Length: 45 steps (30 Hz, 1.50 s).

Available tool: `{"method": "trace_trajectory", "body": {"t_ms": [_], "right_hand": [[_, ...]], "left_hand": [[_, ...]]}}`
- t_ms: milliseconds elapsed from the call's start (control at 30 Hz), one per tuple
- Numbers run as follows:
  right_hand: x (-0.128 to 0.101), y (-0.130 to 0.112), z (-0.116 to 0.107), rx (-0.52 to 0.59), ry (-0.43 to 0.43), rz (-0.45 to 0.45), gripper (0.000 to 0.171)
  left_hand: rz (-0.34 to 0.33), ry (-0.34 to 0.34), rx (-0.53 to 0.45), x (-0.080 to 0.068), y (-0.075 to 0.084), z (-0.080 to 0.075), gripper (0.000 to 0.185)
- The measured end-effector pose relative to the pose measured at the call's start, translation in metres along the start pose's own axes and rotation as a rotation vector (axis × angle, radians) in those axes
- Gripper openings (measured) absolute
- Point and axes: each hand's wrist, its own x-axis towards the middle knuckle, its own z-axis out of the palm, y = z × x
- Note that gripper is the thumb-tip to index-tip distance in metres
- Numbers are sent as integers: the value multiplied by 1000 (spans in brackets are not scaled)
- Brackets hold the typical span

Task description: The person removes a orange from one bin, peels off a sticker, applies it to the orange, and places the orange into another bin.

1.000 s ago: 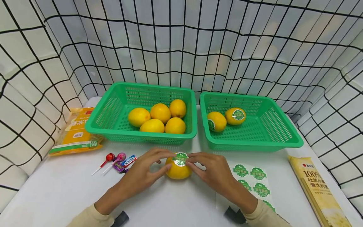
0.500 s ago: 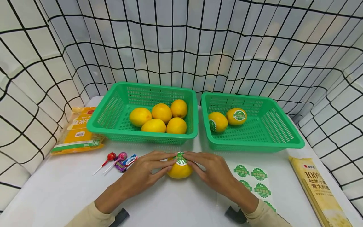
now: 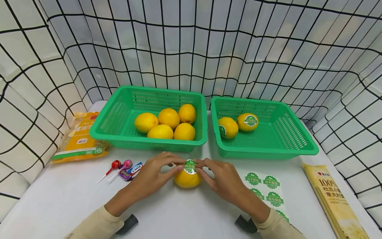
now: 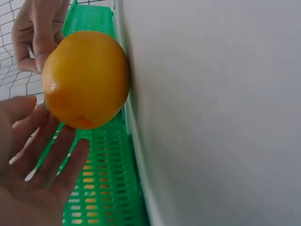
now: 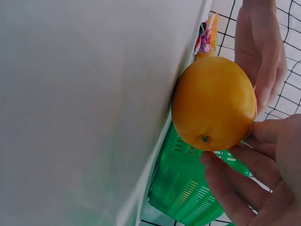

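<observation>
On the white table stands a yellow citrus fruit (image 3: 188,179) with a round green-and-white sticker (image 3: 190,167) on its upper front. My left hand (image 3: 156,172) touches it from the left, thumb and index fingertips by the sticker's left edge. From the other side my right hand (image 3: 223,177) puts its thumb and index fingertips at the sticker's right edge. In the left wrist view the fruit's plain side (image 4: 87,80) shows, with the left fingers (image 4: 56,146) spread beside it. The right wrist view shows the fruit's stem end (image 5: 205,139); the sticker is hidden in both wrist views.
A green basket (image 3: 149,142) with several unstickered fruits stands behind. Right of it, another green basket (image 3: 268,152) holds two stickered fruits. A sticker sheet (image 3: 265,191) lies beside my right forearm. Lollipops and sweets (image 3: 125,169), an orange bag (image 3: 80,139) and a yellow packet (image 3: 334,199) lie around.
Both hands stay at the fruit. Their fingers lay flatter over the sticker half a second ago; now the index fingers are more bent, with fingertips at its edges.
</observation>
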Motion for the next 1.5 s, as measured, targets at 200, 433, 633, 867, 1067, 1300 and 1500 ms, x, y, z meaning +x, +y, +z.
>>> {"method": "trace_trajectory", "body": {"t_ms": [200,433,633,867,1067,1300,1500], "right_hand": [[0,0,2,34,14,29,15],[0,-2,4,29,24,77,23],[-1,-6,4,-28,44,145,29],[-2,-11,3,-98,69,115,26],[-1,-10,4,-48,25,146,36],[1,-9,3,-21,-22,183,35],[1,-9,3,-1,-70,167,38]], "left_hand": [[-55,7,-53,13,-6,7,19],[-124,-77,-140,12,-12,5,26],[-163,-151,-172,12,-12,5,31],[-216,-187,-231,11,-14,4,30],[-335,-188,-327,7,-15,0,30],[-421,-163,-357,6,-15,-3,28],[-379,-122,-321,7,-14,-3,25]]}}
